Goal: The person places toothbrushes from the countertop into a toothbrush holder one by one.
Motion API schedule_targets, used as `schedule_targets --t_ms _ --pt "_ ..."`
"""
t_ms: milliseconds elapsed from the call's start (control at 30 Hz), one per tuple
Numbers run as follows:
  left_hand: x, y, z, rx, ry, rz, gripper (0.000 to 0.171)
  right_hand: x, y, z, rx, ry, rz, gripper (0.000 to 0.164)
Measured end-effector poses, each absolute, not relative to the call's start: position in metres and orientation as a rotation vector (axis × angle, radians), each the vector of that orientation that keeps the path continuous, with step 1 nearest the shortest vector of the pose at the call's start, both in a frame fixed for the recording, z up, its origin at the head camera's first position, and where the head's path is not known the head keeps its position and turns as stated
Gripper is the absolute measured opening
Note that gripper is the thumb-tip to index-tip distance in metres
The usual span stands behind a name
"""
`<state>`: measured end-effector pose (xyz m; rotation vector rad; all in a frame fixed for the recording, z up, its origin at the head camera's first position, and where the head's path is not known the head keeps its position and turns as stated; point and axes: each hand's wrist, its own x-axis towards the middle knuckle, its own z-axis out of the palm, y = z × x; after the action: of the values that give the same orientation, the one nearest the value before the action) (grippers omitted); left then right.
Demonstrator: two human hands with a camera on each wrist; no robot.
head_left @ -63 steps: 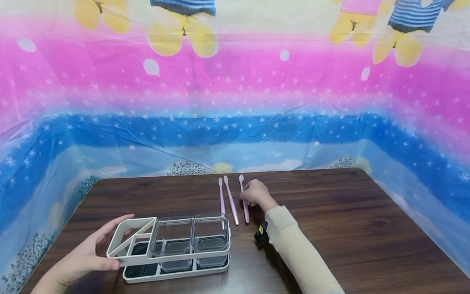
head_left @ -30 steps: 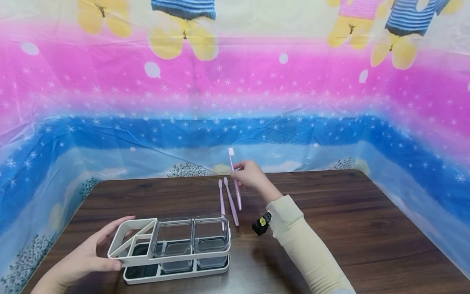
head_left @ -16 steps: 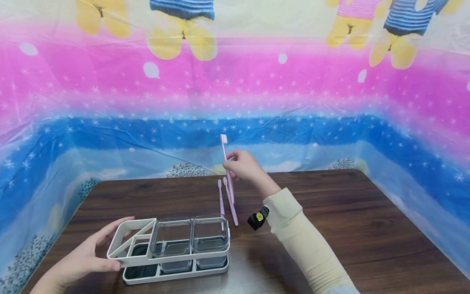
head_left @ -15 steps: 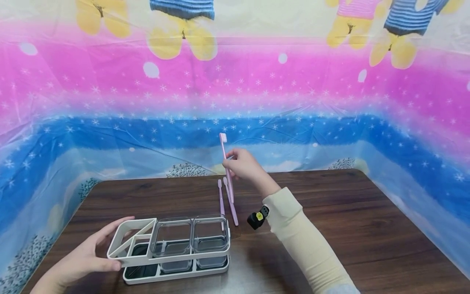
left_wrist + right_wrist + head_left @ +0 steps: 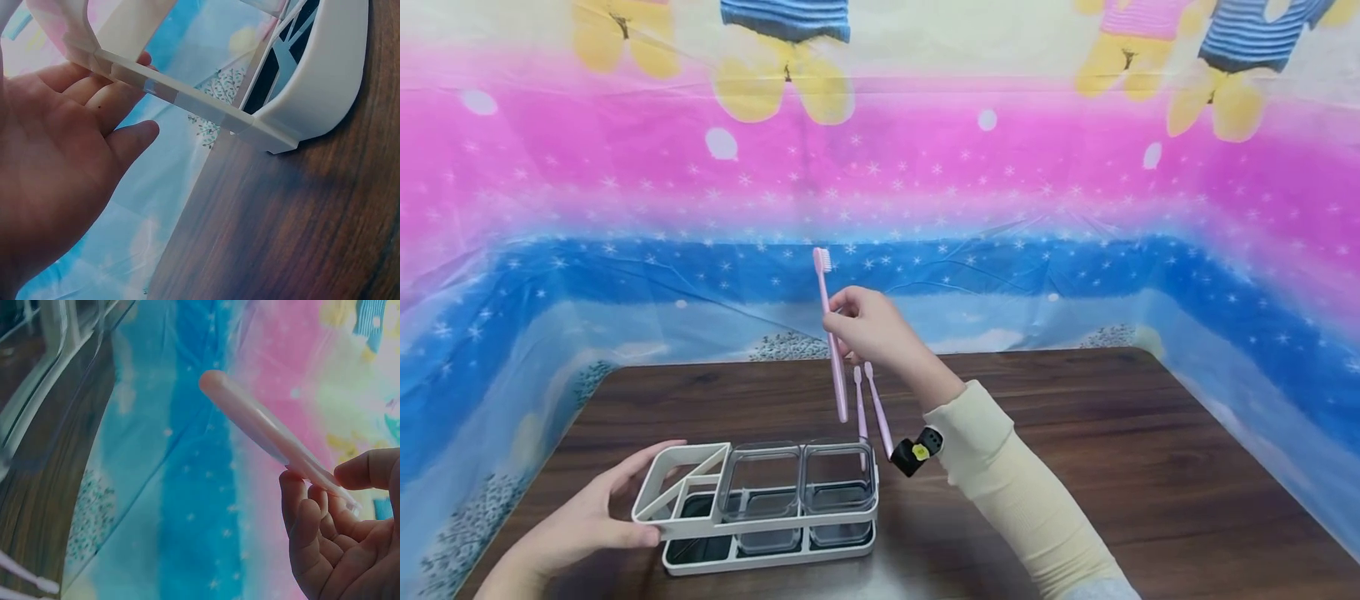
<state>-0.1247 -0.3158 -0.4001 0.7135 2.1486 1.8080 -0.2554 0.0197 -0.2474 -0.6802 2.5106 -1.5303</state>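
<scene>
My right hand (image 5: 872, 329) pinches a pink toothbrush (image 5: 837, 375) by its handle, bristle head up, above the table's back half. The right wrist view has the handle end (image 5: 250, 419) angled toward the camera, held between thumb and fingers. My left hand (image 5: 576, 517) holds the left end of a two-tier white toothbrush holder (image 5: 760, 527), thumb at the front and fingers behind. In the left wrist view, the fingers (image 5: 119, 97) lie against the holder's end frame (image 5: 187, 100). Two clear cups (image 5: 838, 475) sit in the holder's right part; divided slots are at its left.
Two more pink toothbrushes lie on the dark wood table (image 5: 1075, 442) behind the holder. One toothbrush (image 5: 860, 400) runs partly behind a clear cup; the other toothbrush (image 5: 878, 408) lies just right of it. A printed cloth (image 5: 925, 192) hangs around the table's back and sides.
My right hand has picked the rightmost toothbrush off the table, raised it and carried it left past the other two. My left hand has stayed on the holder, and the view has shifted slightly.
</scene>
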Motion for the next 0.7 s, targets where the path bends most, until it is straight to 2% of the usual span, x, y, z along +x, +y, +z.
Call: schedule_targets --t_ms 333,700 --pt "-0.127 -0.314 -0.398 0.698 2.159 1.817 0.075 -0.232 -0.001 -0.23 -0.837 2.456 -1.567 0.017" --pt "-0.126 -0.316 -0.398 0.746 2.195 1.804 0.077 -0.208 -0.034 -0.228 -0.976 2.356 -1.59 0.015"
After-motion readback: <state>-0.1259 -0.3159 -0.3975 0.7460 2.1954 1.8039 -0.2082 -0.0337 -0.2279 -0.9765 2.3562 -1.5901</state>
